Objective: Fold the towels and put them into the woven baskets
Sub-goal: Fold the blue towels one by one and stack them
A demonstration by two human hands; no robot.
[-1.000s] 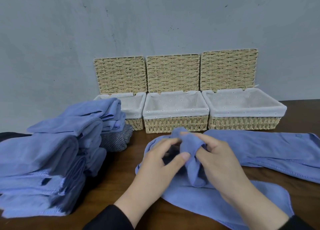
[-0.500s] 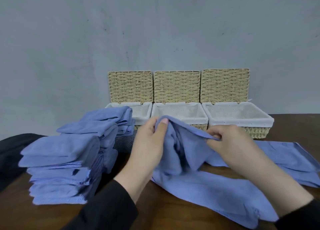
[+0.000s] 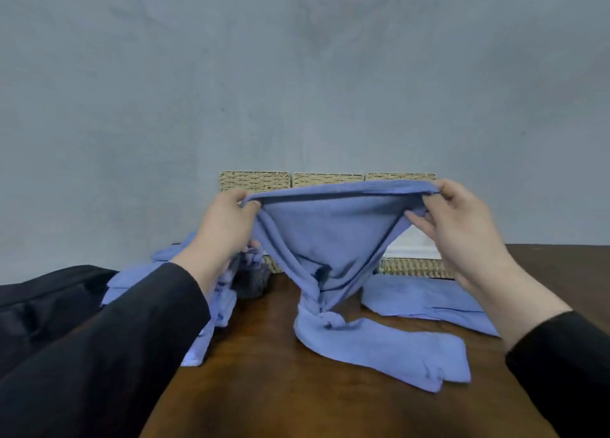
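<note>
A blue towel [image 3: 333, 236] is held up above the table [image 3: 270, 381], its top edge stretched level between the two hands. The left hand [image 3: 226, 229] is closed on the towel's left corner, pinched between thumb and fingers; the right hand [image 3: 462, 229] is closed on the right corner in the same way. The hands are kept well apart. Below the stretched edge the cloth narrows to a twisted bunch, and its lower end is left trailing on the table toward the right. A second blue towel [image 3: 425, 300] is seen lying flat on the table behind it, just in front of the woven baskets [image 3: 412, 266]. The baskets are lined up against the wall [image 3: 297, 74], lids raised, mostly hidden by the lifted towel. A stack of folded towels [image 3: 214, 309] is partly covered by the left sleeve [image 3: 109, 348]. Dark fabric [image 3: 43, 302] is noted at far left.
</note>
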